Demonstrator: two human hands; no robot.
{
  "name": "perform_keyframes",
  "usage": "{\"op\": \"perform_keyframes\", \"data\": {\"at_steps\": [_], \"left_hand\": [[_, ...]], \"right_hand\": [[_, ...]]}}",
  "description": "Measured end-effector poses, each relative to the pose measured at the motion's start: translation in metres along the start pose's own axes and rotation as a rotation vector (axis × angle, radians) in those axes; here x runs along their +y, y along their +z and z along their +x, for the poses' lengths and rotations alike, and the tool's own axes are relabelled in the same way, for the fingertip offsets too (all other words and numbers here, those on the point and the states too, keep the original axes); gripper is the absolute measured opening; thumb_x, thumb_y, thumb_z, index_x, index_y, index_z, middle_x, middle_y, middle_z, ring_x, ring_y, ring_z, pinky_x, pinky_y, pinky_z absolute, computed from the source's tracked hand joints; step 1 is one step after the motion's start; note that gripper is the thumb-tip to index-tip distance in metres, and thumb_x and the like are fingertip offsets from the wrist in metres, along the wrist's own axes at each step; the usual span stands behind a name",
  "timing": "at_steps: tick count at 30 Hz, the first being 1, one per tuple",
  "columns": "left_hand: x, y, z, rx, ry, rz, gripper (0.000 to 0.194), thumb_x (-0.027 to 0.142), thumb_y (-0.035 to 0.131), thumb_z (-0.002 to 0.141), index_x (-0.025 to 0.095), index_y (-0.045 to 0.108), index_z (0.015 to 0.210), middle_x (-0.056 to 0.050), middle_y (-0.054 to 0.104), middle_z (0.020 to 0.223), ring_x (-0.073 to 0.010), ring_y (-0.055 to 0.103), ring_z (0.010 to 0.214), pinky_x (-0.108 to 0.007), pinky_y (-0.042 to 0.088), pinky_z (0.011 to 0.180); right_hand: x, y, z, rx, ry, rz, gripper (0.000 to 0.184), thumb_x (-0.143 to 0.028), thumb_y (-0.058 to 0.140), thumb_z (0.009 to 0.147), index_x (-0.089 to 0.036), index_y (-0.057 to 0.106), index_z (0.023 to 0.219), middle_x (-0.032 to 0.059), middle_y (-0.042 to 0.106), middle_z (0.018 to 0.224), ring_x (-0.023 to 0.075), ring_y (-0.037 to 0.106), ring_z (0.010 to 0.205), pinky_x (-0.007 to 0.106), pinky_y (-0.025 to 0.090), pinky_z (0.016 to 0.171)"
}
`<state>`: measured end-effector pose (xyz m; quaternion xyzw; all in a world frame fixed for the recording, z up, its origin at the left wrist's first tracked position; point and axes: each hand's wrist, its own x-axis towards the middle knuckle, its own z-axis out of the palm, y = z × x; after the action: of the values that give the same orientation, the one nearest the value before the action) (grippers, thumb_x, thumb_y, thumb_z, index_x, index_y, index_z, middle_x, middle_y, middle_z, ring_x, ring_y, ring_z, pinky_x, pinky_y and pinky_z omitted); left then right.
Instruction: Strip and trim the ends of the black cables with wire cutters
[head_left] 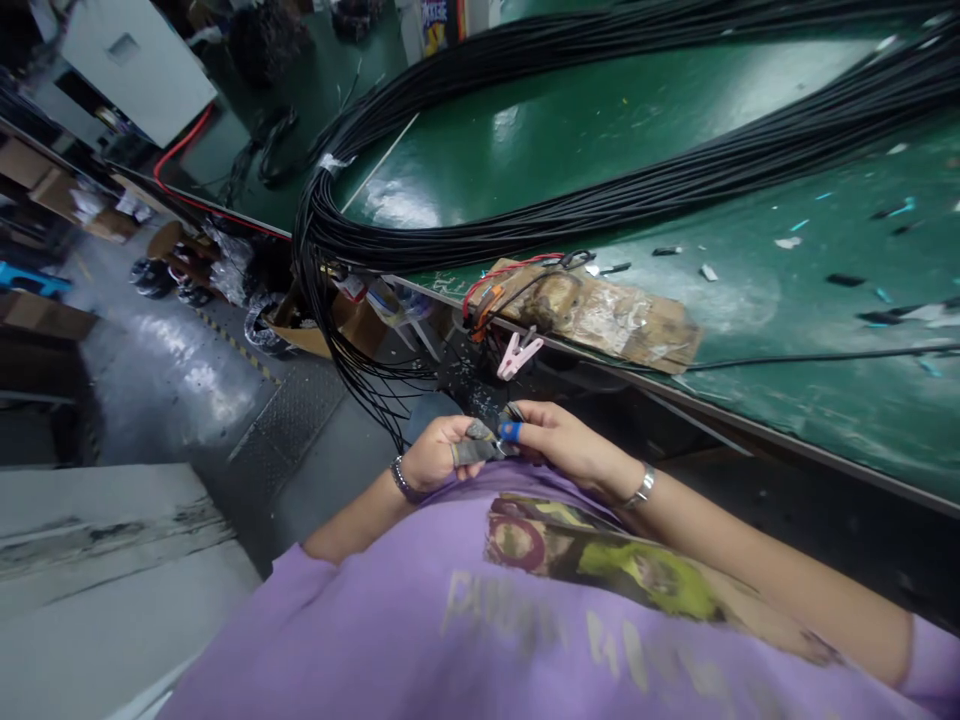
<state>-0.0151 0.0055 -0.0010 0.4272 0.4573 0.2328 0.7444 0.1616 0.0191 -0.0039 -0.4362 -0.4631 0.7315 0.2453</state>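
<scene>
My left hand and my right hand meet close in front of my purple shirt, below the table edge. Both are closed in a pinch, fingertips almost touching. Grey wraps cover fingers of the left hand, and a blue band is round a right finger. Whatever small thing lies between the fingertips is too blurred to name. Just beyond the hands, a pink clip hangs at the table edge. Loose ends of black cable droop to the left of my left hand.
A long coil of black cables lies across the green table, tied at its left bend. A taped cardboard piece with red and black wires sits along the front edge. Dark and blue scraps are scattered at right. Boxes stand at left.
</scene>
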Motion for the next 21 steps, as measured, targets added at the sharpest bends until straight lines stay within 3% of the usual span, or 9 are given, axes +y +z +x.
{"op": "perform_keyframes", "data": {"at_steps": [2,6,11,15,18,21], "left_hand": [[-0.004,0.002,0.001,0.045,0.001,-0.054,0.054,0.061,0.074,0.052,0.014,0.053,0.065,0.005,0.048,0.04,-0.0037,0.034,0.031,-0.018,0.022,0.032],[-0.004,0.006,0.001,0.119,0.015,-0.036,0.051,0.059,0.073,0.055,0.014,0.052,0.066,0.007,0.045,0.041,-0.0027,0.03,0.032,-0.018,0.019,0.034],[0.004,0.01,-0.001,0.103,0.135,0.148,0.043,0.048,0.076,0.058,0.012,0.054,0.061,0.006,0.048,0.048,-0.003,0.037,0.044,-0.017,0.028,0.044],[0.002,0.01,-0.002,-0.013,0.057,0.109,0.043,0.049,0.076,0.058,0.013,0.054,0.061,0.006,0.047,0.044,-0.0026,0.034,0.037,-0.018,0.024,0.038],[-0.004,0.007,0.001,0.045,0.008,-0.094,0.049,0.057,0.075,0.055,0.014,0.053,0.065,0.007,0.045,0.039,-0.0025,0.027,0.03,-0.018,0.015,0.032],[-0.01,0.004,0.005,0.079,0.006,-0.231,0.053,0.057,0.079,0.047,0.014,0.051,0.062,0.007,0.043,0.036,-0.0025,0.025,0.027,-0.018,0.009,0.03]], "right_hand": [[0.002,0.0,-0.004,0.02,-0.053,-0.016,0.038,-0.053,0.062,0.067,-0.019,0.046,0.061,-0.0065,0.04,0.053,0.0069,0.03,0.046,0.022,0.025,0.044],[-0.001,-0.002,-0.013,0.099,-0.288,-0.222,0.032,-0.047,0.06,0.072,-0.019,0.048,0.062,-0.0037,0.044,0.057,0.0097,0.036,0.054,0.024,0.034,0.052],[-0.002,-0.003,-0.012,0.211,-0.445,-0.516,0.023,-0.035,0.055,0.075,-0.02,0.047,0.06,-0.0017,0.048,0.057,0.0114,0.04,0.055,0.026,0.033,0.053],[0.003,-0.004,-0.004,0.212,-0.314,-0.335,0.029,-0.045,0.056,0.074,-0.02,0.049,0.062,-0.0015,0.05,0.058,0.0118,0.042,0.055,0.026,0.036,0.052],[0.005,-0.003,-0.003,0.22,-0.225,-0.074,0.032,-0.051,0.059,0.072,-0.019,0.054,0.07,-0.0024,0.051,0.06,0.0114,0.044,0.055,0.026,0.04,0.053],[0.003,-0.001,-0.006,0.162,-0.204,0.124,0.032,-0.045,0.067,0.067,-0.019,0.056,0.083,-0.0012,0.059,0.07,0.0127,0.052,0.062,0.028,0.044,0.061]]}}
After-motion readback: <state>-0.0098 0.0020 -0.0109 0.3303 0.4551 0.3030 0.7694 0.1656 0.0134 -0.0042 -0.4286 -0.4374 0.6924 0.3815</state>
